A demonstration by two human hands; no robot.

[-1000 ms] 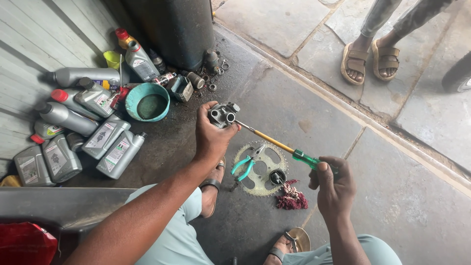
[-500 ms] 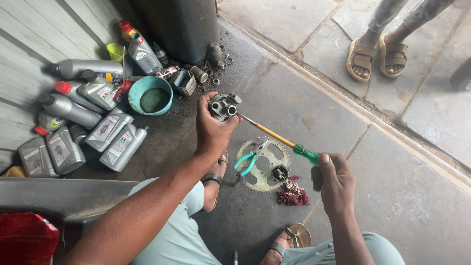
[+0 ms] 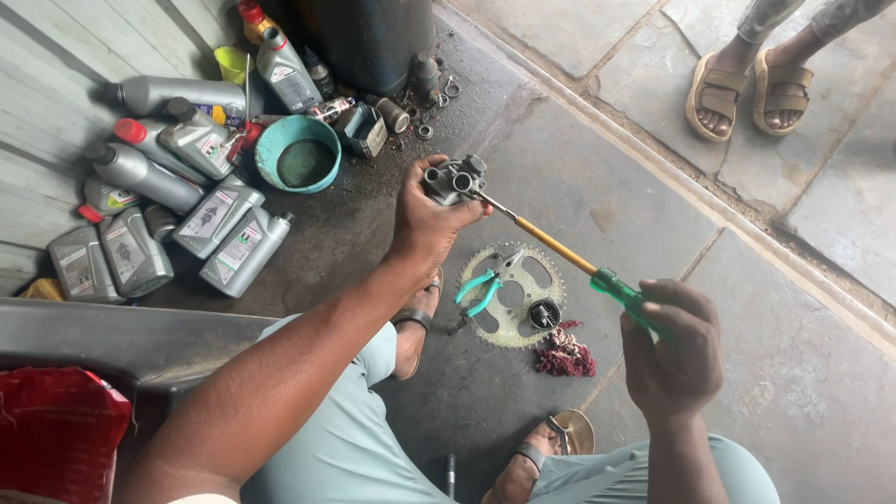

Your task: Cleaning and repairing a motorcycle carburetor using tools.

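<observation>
Outdoors: oil-stained stone floor (image 3: 579, 187), grey bottles (image 3: 224, 233) by a wall.
Left hand (image 3: 425, 219) gripped a grimy metal part (image 3: 455, 179); right hand (image 3: 677, 350) closed round a screwdriver (image 3: 560, 250).

One sprocket (image 3: 511, 296), one screwdriver (image 3: 569, 256), one bowl (image 3: 299, 153)

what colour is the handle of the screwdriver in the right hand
Green, with a yellow-orange shank; the screwdriver shows clearly in the head view, gripped by the right hand.
</observation>
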